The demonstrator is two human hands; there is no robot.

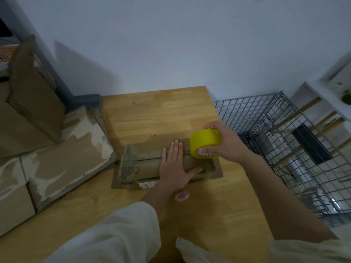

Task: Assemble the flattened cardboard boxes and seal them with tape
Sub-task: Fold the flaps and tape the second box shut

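The cardboard box sits at the middle of the wooden bench, flaps folded shut, with clear tape already shining over its 9 o'clock end. The left hand lies flat on top, fingers straight and pointing toward 12 o'clock, pressing the flaps down beside the centre seam. The right hand grips the yellow tape roll at the box's 3 o'clock end, thumb over the far side and fingertips curled under the near rim. The step in hand looks like laying tape along the seam. To do it well, the flat hand should hold both flaps level and tight together, while the roll runs straight over the join with the strip taut, so that no crease or bubble forms; then the tape should carry down over the end wall before it is cut. A small pink cutter lies on the bench toward 6 o'clock from the box. More boxes are stacked at 9 o'clock, and a wire cage stands at 3 o'clock.
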